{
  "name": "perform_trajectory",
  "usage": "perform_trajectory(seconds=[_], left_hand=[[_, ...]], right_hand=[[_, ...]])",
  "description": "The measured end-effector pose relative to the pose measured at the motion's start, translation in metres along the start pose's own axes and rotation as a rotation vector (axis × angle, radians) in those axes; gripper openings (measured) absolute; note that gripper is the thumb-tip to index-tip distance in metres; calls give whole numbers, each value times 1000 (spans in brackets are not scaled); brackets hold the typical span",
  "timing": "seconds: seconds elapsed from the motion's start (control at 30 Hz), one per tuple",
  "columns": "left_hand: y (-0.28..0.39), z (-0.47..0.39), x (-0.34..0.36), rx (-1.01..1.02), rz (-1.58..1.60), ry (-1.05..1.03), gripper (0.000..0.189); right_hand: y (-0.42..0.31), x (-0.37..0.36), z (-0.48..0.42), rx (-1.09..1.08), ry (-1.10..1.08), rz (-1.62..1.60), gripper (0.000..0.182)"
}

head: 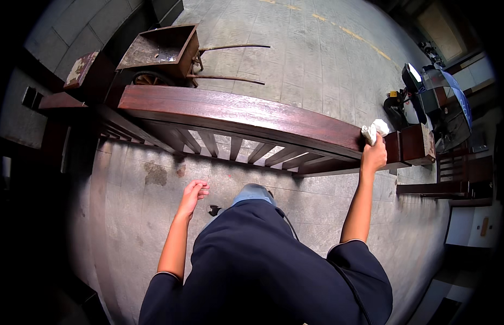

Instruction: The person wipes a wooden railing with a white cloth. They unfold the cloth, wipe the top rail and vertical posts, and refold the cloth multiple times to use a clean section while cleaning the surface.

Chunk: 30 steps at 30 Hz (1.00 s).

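Observation:
A white cloth [375,131], bunched up, is gripped in my right hand [374,155] at the right end of a dark red wooden railing [244,115]. The cloth lies against the top rail near the square end post [417,143]. My left hand [194,196] hangs over the paved floor on the near side of the railing, fingers loosely curled and holding nothing. Slanting wooden balusters [235,148] show below the top rail between my two hands.
A rusty metal handcart [166,53] stands beyond the railing at the upper left. At the right are a parked scooter [410,97] with a blue canopy and another wooden railing [432,188]. A post with worn paint [82,70] rises at the left.

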<state>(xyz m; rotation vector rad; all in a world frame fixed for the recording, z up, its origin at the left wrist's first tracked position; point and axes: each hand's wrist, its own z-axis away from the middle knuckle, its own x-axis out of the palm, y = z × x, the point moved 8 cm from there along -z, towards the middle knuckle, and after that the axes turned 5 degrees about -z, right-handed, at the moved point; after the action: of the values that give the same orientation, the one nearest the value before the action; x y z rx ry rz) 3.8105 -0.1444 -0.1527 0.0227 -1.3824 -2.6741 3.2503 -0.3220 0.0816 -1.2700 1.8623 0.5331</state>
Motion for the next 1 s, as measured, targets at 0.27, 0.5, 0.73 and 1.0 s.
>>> perform_trajectory(seconds=[0.27,0.5,0.73,1.0], left_hand=[[-17,-62,-181,-38,148,35,24],[-228,-10,-424,-568,-288,311,26],[-278,93,-529,-807,-425,175,24],[-250,14,-584,-702,-270,187,24]], right_hand=[[-210,-19,50,-69,-83,-45,35],[-392,-48,116,-156,-37,-266,34],[-522,-65,169,-337,-95,-258,36],[-659,-96,229,-362,-108,-451,32]])
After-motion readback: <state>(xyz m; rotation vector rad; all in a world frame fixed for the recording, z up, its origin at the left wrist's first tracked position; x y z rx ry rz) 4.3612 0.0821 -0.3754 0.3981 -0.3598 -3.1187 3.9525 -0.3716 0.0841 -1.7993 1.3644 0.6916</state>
